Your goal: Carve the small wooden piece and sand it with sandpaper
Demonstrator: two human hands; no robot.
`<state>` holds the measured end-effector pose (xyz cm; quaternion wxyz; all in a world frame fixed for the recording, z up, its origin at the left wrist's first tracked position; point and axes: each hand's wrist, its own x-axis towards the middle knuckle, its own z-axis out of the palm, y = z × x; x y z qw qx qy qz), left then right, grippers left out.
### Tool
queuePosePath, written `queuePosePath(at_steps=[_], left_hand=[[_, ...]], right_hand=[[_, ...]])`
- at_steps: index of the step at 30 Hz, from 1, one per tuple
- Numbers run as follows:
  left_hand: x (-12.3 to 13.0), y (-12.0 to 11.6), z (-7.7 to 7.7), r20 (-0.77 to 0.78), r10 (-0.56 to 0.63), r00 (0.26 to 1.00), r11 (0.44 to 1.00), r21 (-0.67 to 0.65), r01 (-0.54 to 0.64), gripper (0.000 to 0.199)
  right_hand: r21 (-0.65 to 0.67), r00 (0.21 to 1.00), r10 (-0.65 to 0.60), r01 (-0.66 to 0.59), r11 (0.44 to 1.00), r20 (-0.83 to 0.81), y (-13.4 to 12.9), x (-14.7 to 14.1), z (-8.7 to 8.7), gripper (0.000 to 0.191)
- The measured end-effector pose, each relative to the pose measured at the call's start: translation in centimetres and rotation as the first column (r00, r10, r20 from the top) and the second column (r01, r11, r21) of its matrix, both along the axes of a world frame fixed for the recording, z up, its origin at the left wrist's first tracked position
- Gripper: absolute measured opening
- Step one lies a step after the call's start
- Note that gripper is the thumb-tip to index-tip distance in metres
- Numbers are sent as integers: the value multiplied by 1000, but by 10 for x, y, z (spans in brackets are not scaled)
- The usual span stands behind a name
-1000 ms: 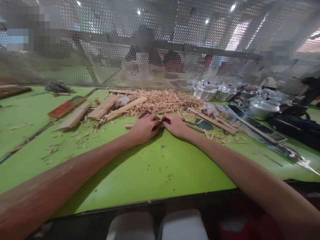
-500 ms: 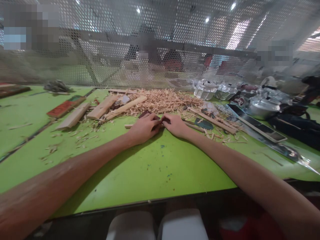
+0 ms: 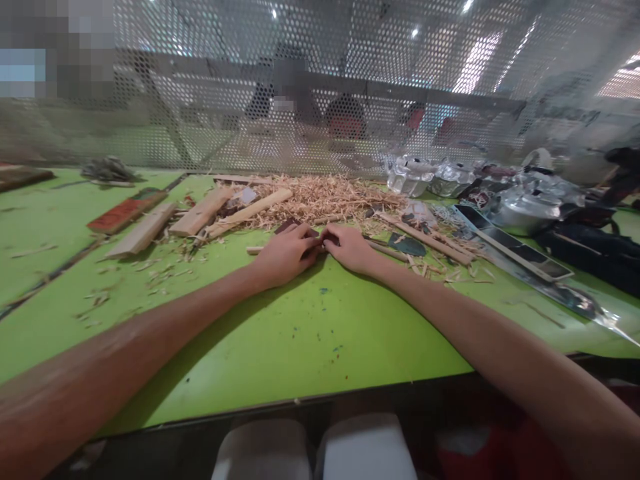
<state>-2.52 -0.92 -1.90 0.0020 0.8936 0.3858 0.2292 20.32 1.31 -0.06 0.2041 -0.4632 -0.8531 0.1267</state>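
Observation:
My left hand point(image 3: 286, 255) rests low over the table with its fingers curled down. A dark red-brown piece of sandpaper point(image 3: 289, 225) shows just behind its knuckles, partly covered by the fingers. From under the same hand, the end of a thin wooden stick point(image 3: 254, 251) sticks out to the left. My right hand point(image 3: 347, 247) meets the left at the fingertips, its thumb and fingers closed in a pinch. What lies between the right fingertips is hidden. Beside the right wrist lies another slim stick point(image 3: 387, 251).
Wood shavings point(image 3: 330, 199) are heaped at the back against a perforated metal screen point(image 3: 310, 147). Wooden pieces point(image 3: 143, 232) and a red-painted board point(image 3: 125, 212) lie left. Shiny metal kettles point(image 3: 527, 210), a long framed panel point(image 3: 520, 247) and dark cloth point(image 3: 593, 243) are right.
Both hands stay together in nearly the same place and pose. The whole view has shifted very slightly; no object has clearly moved.

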Motion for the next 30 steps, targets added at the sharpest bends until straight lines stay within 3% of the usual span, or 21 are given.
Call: queuePosePath(at_steps=[30], left_hand=[[0, -1, -1, -7, 9, 1000, 1000, 14, -9, 36]], right_hand=[[-9, 1000, 1, -1, 1000, -1, -4, -1, 4, 18]])
